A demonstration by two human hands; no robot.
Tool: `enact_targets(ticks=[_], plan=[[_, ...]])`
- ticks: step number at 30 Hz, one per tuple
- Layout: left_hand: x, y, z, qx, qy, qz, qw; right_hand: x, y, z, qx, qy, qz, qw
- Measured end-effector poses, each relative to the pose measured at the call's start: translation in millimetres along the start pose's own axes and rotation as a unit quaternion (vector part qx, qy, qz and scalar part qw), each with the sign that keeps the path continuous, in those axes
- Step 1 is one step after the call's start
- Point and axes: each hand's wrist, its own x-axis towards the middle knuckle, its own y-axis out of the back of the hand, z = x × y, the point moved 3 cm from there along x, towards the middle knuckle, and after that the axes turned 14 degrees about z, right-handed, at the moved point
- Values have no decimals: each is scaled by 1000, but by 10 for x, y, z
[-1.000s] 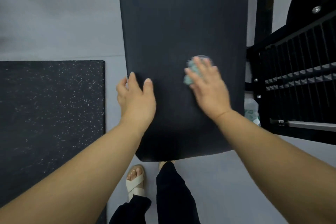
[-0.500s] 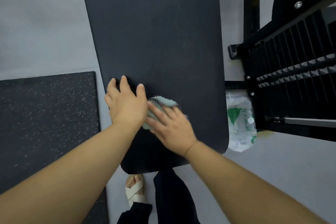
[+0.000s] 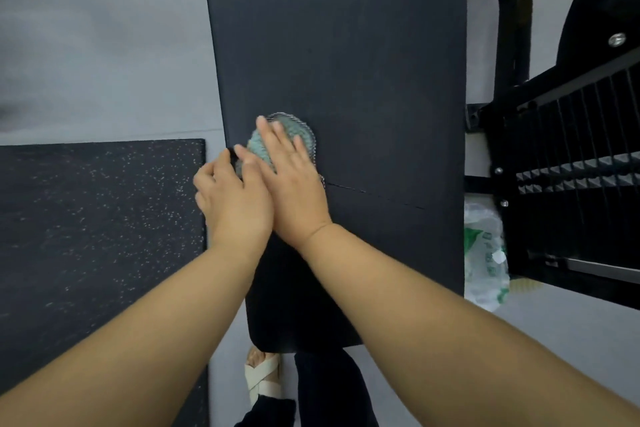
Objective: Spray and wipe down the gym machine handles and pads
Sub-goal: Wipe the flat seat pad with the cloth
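**Two hands at work on the long black upholstered pad (image 3: 346, 45)**

Two bare forearms reach forward over the near end of the pad, and the hands meet side by side close to its left edge. The right hand (image 3: 294, 184) lies flat on a small teal knitted cloth (image 3: 298, 133). Its fingers are straight and spread, so the grip is apart, pressing the cloth down rather than clutching it. The cloth sits on the pad's surface, left of the middle, and its far rim pokes out beyond the fingertips.

The left hand (image 3: 232, 199) sits just beside the right one and touches it. Its thumb lies on top near the cloth while its fingers bend down over the pad's left edge, so that grip is clamped on the pad. The picture is a little blurred there.

To the left, on the grey floor (image 3: 104, 45), lies a black speckled rubber mat (image 3: 97, 236). To the right stands the black metal machine frame (image 3: 588, 107), with a crumpled clear plastic bag with green print (image 3: 485, 253) on the floor beside the pad. Below the pad's near end show a cream strapped sandal (image 3: 261, 380) and a dark trouser leg (image 3: 329, 392).
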Motion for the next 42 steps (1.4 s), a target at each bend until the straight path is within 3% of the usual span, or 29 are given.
enact_targets(ticks=[3, 5, 8, 11, 13, 16, 18, 20, 22, 23, 25, 28, 33, 35, 38, 40, 42], plan=[[92, 17, 56, -22, 22, -9, 999, 101, 188, 352, -13, 96, -26, 995], [89, -12, 153, -28, 10, -29, 999, 187, 450, 844, -106, 71, 14, 992], [79, -97, 295, -15, 16, -53, 998, 279, 826, 1456, -189, -83, 54, 977], [109, -130, 367, 10, 36, -54, 998, 379, 864, 1567, -172, -272, 84, 943], [130, -118, 363, 17, 46, -52, 997, 486, 679, 1303, -169, -306, 107, 931], [177, -86, 343, 15, 60, -49, 997, 618, 213, 526, -143, -148, 83, 975], [237, -67, 363, 6, 77, -49, 996, 601, -31, 85, -99, 12, -8, 995], [294, -54, 409, 0, 92, -43, 995, 600, -58, 51, -44, 133, -102, 985], [312, -58, 457, 6, 77, -47, 996, 671, 85, 331, -36, 204, -107, 972], [311, -64, 484, 9, 65, -51, 997, 723, 188, 558, -55, 198, -95, 974], [307, -76, 574, 13, 43, -58, 997, 834, 462, 1095, -110, 113, -61, 986], [372, -83, 731, 13, 29, -60, 998, 893, 905, 1630, -129, -113, -4, 985], [673, -83, 787, 10, 80, -71, 994, 1048, 599, 1252, -161, -350, 139, 912], [747, -62, 754, 4, 83, -76, 994, 1154, 248, 774, -155, -307, 148, 927], [839, -2, 727, -65, 117, -112, 985, 1295, -175, 114, -117, -127, 87, 981], [884, 41, 808, -87, 113, -122, 982, 1365, -214, 67, -65, -2, 15, 998], [938, 58, 933, -71, 88, -109, 988, 1391, -64, 331, -60, 101, -33, 993]])
